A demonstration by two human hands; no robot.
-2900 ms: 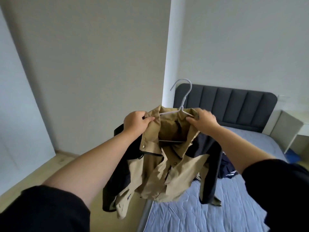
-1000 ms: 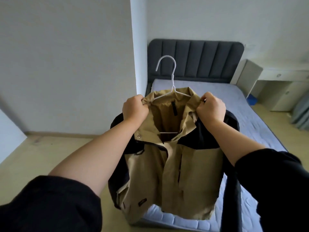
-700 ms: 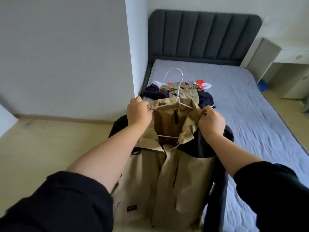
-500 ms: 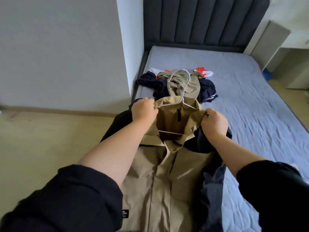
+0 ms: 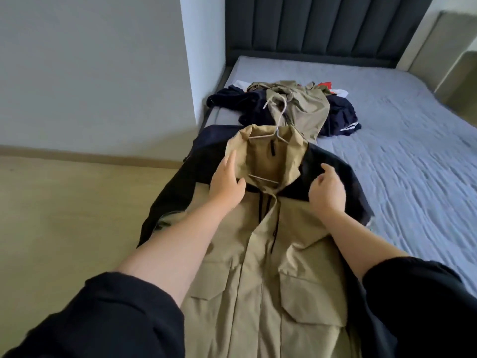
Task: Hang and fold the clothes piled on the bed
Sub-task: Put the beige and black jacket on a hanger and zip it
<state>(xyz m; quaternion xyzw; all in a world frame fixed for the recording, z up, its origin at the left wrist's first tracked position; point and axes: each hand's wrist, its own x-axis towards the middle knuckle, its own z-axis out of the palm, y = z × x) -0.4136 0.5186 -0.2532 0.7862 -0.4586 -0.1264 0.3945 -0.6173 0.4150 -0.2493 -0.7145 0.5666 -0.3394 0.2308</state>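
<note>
A tan jacket [image 5: 260, 267] with black shoulders and sleeves lies flat, front up, at the near left of the bed [image 5: 402, 161]. A white wire hanger [image 5: 277, 125] sits inside its collar, hook pointing toward the headboard. My left hand [image 5: 225, 180] is open, fingers touching the left side of the collar. Over the right black shoulder, my right hand [image 5: 326, 191] hovers with loosely curled fingers and holds nothing. Farther up the bed lies a pile of clothes [image 5: 296, 107] with tan, dark navy, white and red pieces.
A dark padded headboard [image 5: 322, 24] stands at the far end. A white wall corner [image 5: 198, 63] borders the bed on the left, with light wooden floor [image 5: 69, 218] beside it. A pale cabinet [image 5: 438, 45] stands at the far right.
The jacket went from held up by its collar to lying flat on the bed. Both hands released the collar and opened. The view tilted down.
</note>
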